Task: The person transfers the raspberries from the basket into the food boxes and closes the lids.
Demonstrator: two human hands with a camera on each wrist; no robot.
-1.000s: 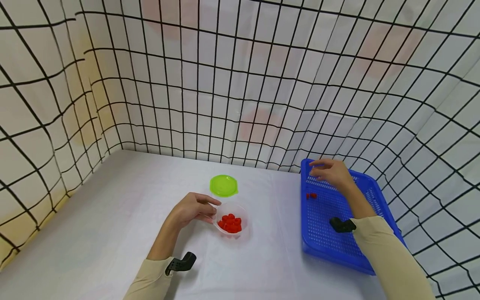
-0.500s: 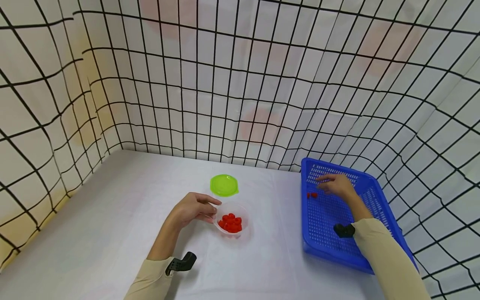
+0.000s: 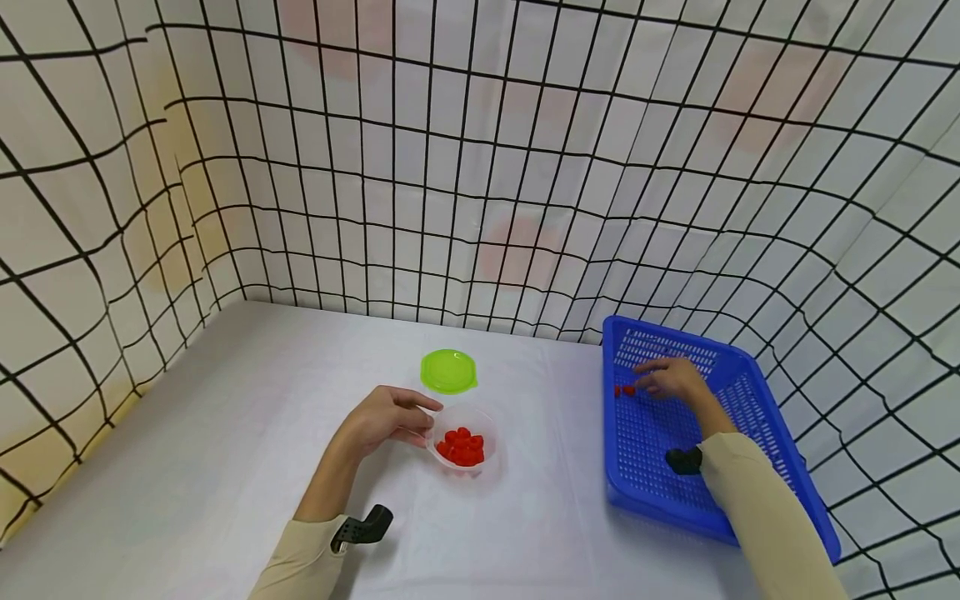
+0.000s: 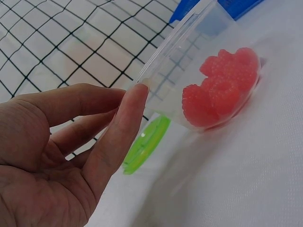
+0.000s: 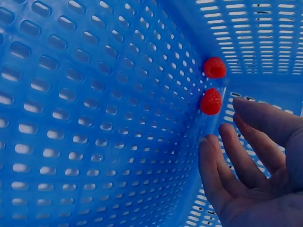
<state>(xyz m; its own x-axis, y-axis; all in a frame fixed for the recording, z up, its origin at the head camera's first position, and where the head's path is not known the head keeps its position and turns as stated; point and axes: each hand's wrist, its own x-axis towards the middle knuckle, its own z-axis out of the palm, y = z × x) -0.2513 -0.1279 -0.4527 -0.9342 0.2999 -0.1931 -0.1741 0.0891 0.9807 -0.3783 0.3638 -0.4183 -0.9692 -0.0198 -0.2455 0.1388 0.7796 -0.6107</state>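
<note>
My left hand pinches the rim of a clear plastic bowl between thumb and fingers. Several red raspberries lie in the bottom of that bowl, which stands on the white cloth. Over in the blue basket, my right hand hovers with its fingers loosely bent and nothing held. Two raspberries lie by the basket's left wall: one raspberry is close to the fingertips, the other raspberry a little farther off. In the right wrist view a gap shows between fingers and fruit.
A green lid lies flat on the cloth behind the bowl. Black wire grid backed with white fabric stands along the back and both sides. The basket's raised walls surround the right hand.
My right hand has come down from the basket's far rim towards the raspberries inside. The basket's near right end has shifted slightly to the right. My left hand and the bowl stay put.
</note>
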